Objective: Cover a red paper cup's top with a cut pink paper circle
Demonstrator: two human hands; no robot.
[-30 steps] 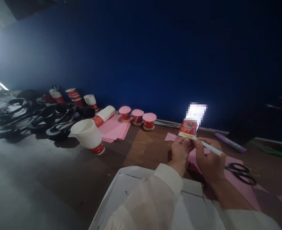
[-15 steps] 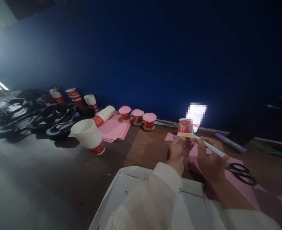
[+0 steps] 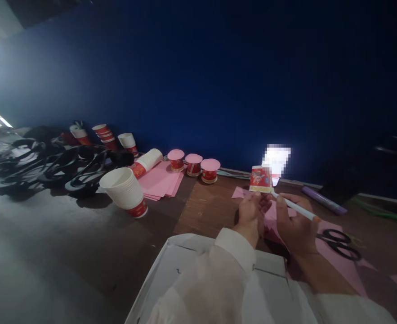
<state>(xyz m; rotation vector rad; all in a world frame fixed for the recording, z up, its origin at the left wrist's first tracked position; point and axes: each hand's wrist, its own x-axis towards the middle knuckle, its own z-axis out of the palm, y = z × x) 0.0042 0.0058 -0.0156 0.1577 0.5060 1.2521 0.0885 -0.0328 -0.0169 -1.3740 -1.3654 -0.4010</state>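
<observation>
My left hand (image 3: 252,210) is closed at the lower rim of a short red paper cup (image 3: 260,180) with a printed pattern, gripping it by the fingertips. A slim white pen (image 3: 297,207) with an orange end lies in my right hand (image 3: 296,225), whose fingers are wrapped round it. Its far tip meets the cup's lower right edge; I cannot tell whether it touches. Pink paper (image 3: 340,261) lies under my right hand, with black-handled scissors (image 3: 341,244) on it. Behind the cup is a bright, pixelated patch.
Three short red cups topped with pink discs (image 3: 210,165) line the wall, beside pink sheets (image 3: 161,180) and a lying cup stack (image 3: 147,161). A tall stack of paper cups (image 3: 124,191) stands at left, near black straps (image 3: 86,173). A purple tube (image 3: 324,200) lies at right.
The cup and both hands have shifted very slightly; the pen has moved a touch left with my right hand. Everything else stays as it was.
</observation>
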